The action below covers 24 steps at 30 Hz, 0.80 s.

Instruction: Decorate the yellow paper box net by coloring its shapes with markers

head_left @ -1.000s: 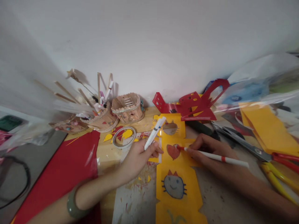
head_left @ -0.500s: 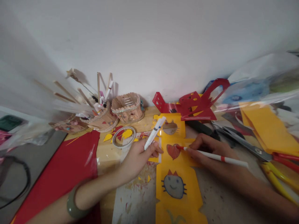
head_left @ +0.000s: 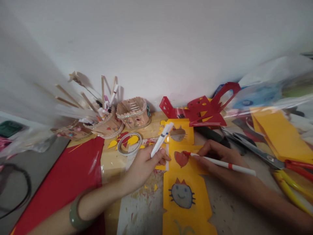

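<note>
Right fingers (head_left: 203, 159) pinched narrow round a red marker (head_left: 216, 161); we see its tip at the upper right lobe of a red heart (head_left: 181, 160), just left of those fingers, on a cut-out sheet of yellow paper (head_left: 170, 217). Left fingers (head_left: 157, 157) curled round a white marker (head_left: 160, 142) with a dark band and a blue one; one pen or two, we cannot tell. They rest by the left edge of the yellow paper. Nearer us than both sets of fingers, on that sheet, a whiskered face (head_left: 182, 195), smiling. Beyond the left fingers and leftward, we note a tape roll (head_left: 140, 142) flat on the surface (head_left: 111, 160), then a small basket (head_left: 135, 120) by the wall (head_left: 151, 49). Further left, nearer us: red paper (head_left: 73, 176). Beyond the right fingers, a folded red cut-out (head_left: 212, 118); to their right, scissors (head_left: 271, 159), red-handled.
</note>
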Available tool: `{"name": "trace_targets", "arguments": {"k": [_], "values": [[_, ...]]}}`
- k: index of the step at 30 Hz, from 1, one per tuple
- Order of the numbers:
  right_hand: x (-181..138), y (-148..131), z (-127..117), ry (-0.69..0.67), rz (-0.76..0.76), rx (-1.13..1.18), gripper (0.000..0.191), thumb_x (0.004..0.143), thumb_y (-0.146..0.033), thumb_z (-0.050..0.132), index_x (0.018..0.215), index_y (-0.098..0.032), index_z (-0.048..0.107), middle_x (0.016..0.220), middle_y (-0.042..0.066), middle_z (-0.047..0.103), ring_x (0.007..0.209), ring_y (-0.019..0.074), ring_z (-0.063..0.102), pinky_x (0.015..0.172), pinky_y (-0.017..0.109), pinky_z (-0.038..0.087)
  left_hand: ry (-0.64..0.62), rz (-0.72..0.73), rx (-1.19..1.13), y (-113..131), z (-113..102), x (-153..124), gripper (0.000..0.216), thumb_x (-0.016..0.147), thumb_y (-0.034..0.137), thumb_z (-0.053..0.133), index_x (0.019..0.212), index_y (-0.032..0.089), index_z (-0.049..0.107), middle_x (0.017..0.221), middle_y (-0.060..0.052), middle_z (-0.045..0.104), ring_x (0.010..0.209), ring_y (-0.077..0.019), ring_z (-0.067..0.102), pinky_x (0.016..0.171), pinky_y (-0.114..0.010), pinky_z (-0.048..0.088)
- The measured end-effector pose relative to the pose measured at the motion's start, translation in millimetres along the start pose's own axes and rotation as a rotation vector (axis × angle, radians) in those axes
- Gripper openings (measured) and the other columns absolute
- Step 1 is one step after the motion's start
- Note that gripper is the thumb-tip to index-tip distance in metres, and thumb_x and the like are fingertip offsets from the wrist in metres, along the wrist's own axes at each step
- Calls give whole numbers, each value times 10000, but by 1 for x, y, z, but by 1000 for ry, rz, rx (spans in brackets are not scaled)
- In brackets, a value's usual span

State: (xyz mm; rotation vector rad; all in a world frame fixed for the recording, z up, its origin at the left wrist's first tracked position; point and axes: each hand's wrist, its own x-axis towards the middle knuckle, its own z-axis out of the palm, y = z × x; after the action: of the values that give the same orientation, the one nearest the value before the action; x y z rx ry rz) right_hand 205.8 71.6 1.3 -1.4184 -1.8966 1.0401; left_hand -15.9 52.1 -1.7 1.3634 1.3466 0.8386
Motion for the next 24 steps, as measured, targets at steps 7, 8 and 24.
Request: {"name": "trace_targets", "arguments": {"k": [7, 8, 24], "values": [[0, 0, 0, 17, 26, 8, 277, 789, -454, 551, 650, -220, 503, 582, -26, 539, 521, 128, 455, 436, 236, 326, 1, 10, 3, 1, -1, -1, 345, 863, 404, 465, 773, 128, 652, 780, -66, 675, 676, -136, 601, 656, -253, 487], [0, 1, 0, 11, 29, 6, 284, 793, -460, 544, 648, -220, 500, 581, -24, 537, 523, 130, 453, 439, 238, 329, -2, 14, 10, 2, -1, -1, 346, 865, 401, 461, 772, 128, 651, 779, -66, 674, 676, -136, 600, 657, -253, 488], [-1, 1, -1, -26, -17, 43, 253, 798, -398, 545, 635, -211, 492, 582, -27, 540, 523, 119, 456, 437, 225, 324, 5, -17, 3, 2, 0, 1, 345, 859, 401, 466, 777, 116, 643, 763, -60, 662, 672, -127, 594, 644, -232, 483]]}}
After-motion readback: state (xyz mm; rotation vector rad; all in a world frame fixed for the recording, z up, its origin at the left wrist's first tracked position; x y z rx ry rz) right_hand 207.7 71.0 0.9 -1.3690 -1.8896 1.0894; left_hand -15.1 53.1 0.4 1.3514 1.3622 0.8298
